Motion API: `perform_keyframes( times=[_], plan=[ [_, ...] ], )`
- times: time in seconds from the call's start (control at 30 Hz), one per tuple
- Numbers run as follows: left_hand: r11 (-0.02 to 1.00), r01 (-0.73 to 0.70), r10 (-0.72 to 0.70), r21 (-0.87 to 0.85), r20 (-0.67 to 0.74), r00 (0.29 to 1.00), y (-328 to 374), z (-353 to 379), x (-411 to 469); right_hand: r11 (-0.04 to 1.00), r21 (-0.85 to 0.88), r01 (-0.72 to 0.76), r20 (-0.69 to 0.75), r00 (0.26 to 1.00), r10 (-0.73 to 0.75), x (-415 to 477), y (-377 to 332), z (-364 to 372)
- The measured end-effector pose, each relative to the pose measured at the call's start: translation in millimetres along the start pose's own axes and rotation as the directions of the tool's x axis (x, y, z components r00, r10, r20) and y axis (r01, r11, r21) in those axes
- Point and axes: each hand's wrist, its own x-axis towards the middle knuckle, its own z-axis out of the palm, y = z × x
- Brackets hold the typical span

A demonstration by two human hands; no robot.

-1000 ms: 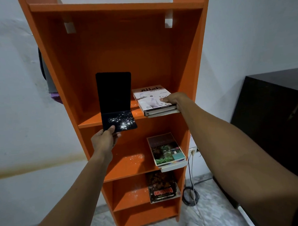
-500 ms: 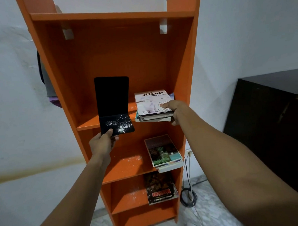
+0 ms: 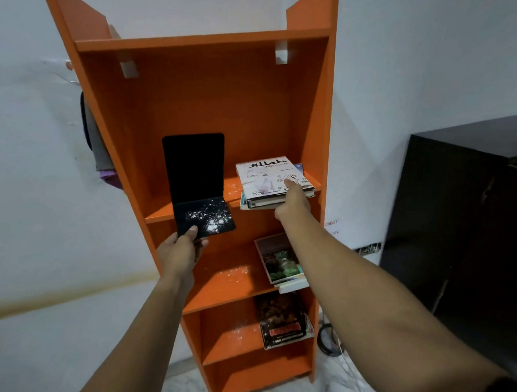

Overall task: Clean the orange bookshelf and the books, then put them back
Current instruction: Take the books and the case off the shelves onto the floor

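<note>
The orange bookshelf stands against a white wall. On its upper shelf a black L-shaped bookend carries white dust on its flat base. My left hand grips the base's front edge. To the right lies a small stack topped by a white book with black lettering. My right hand holds that stack's front edge, thumb on the cover. A green-covered book lies on the shelf below. A dark book with red lettering lies one shelf lower.
White dust speckles the two lower shelf boards. A black cabinet stands at the right. A dark cable coil lies on the marble floor by the shelf's right foot. Cloth hangs behind the shelf's left side.
The view has tilted up and the shelf's top now shows. My right hand has shifted toward the middle of the stack's front edge. My left hand keeps its hold on the bookend.
</note>
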Motion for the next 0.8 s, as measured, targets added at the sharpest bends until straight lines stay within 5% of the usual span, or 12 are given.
perform_keyframes(
  times=[0.23,0.5,0.8],
  plan=[
    [1.000,-0.008,0.009,0.008,-0.014,1.000,1,-11,-18,0.995,0.085,0.053,-0.074,0.996,-0.047,-19,18,-27],
    [0.999,0.054,-0.053,-0.007,0.063,0.997,-24,-19,-38,0.989,0.115,0.089,0.009,0.996,-0.090,-30,36,-82],
    [0.926,0.375,-0.377,0.037,0.067,0.924,-155,-84,-86,0.994,0.111,-0.012,-0.053,0.998,0.018,-37,117,-259]
  ],
)
